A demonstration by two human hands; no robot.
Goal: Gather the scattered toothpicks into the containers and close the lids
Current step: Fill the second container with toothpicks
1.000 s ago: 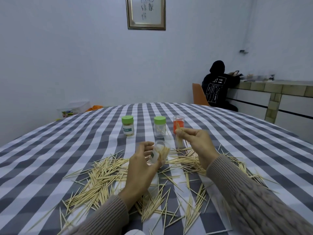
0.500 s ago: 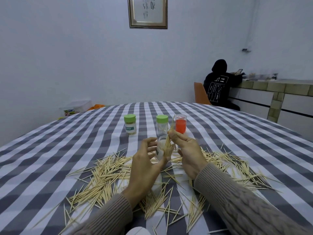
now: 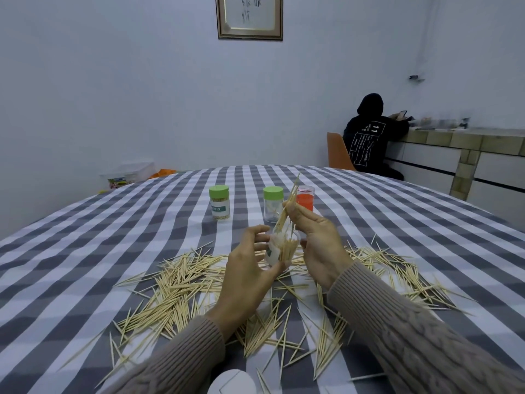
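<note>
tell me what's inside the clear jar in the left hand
The jar in the left hand holds a batch of toothpicks; the right hand feeds in more. The label and fingers hide its bottom.

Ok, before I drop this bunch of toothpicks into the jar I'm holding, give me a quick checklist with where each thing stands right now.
1. Open jar held by left hand: ok.
2. Jar mouth uncovered: ok.
3. Bundle of toothpicks pinched in right hand: ok.
4. Bundle tips inside the jar mouth: cannot tell.
5. Room left in the jar, partly filled: ok.
6. Loose toothpicks all gathered from the tablecloth: not ok, many remain.
</note>
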